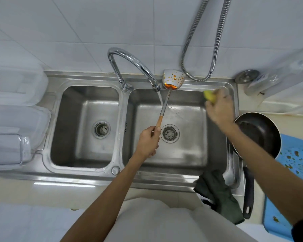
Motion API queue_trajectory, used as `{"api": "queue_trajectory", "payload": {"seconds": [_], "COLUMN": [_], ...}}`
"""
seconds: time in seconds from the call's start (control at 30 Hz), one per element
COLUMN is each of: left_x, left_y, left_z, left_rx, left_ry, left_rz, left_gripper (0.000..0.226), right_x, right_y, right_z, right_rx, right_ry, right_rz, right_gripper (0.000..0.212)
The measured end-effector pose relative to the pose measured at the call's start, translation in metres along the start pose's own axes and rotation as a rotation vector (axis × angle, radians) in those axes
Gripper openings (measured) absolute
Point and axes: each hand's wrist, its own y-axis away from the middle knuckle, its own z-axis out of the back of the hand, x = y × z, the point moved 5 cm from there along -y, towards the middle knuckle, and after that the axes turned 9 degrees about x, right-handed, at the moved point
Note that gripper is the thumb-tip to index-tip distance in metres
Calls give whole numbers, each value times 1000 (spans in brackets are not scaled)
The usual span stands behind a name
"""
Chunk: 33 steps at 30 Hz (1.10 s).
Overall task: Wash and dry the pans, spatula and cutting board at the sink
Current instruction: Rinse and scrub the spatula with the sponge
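Observation:
My left hand (148, 143) grips the wooden handle of a metal spatula (173, 79), held upright over the right basin of the steel sink (215, 151). Orange sauce drops cover the spatula's blade. Water runs from the tap (135, 67) beside the spatula's shaft. My right hand (219, 106) is closed on a yellow sponge (209, 96) at the basin's far right corner. A black frying pan (262, 133) rests on the sink's right edge, handle toward me. The blue cutting board (294, 165), spotted with sauce, lies at the far right.
A dark green cloth (219, 193) hangs over the sink's front right rim. The left basin (84, 126) holds nothing. Clear plastic containers (16, 105) stack at the left. A metal hose (199, 49) loops down the tiled wall. A metal lid (247, 75) sits behind the sink.

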Motion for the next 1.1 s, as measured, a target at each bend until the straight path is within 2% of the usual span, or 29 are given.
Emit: {"api": "queue_trajectory", "payload": {"seconds": [0.2,0.27,0.43,0.57,0.7,0.73,0.87,1.03,1.1], "left_x": [-9,-13,-24,-27,-29,-28,-22,-26,-25], "left_y": [8,12,23,25,25,26,30,31,33], "left_z": [3,4,14,16,16,16,13,21,22], "left_rx": [-15,-11,1,-3,15,22,42,6,14], "left_ry": [0,-11,6,-4,-12,-18,-27,-13,-18], "left_rz": [-8,-20,-60,-53,-71,-66,-38,-58,-41], "left_gripper": [43,48,40,42,37,36,35,35,35], "right_x": [112,128,134,139,140,137,130,137,134], "right_y": [80,94,97,65,102,101,67,107,91], "right_z": [-61,-77,-81,-70,-74,-73,-66,-79,-77], "right_rx": [120,128,101,83,172,189,125,241,209], "right_ry": [-78,-70,-61,-59,11,22,5,115,136], "right_rz": [596,661,849,801,1029,1037,792,1052,987], "right_gripper": [44,42,43,46,44,45,49,53,55]}}
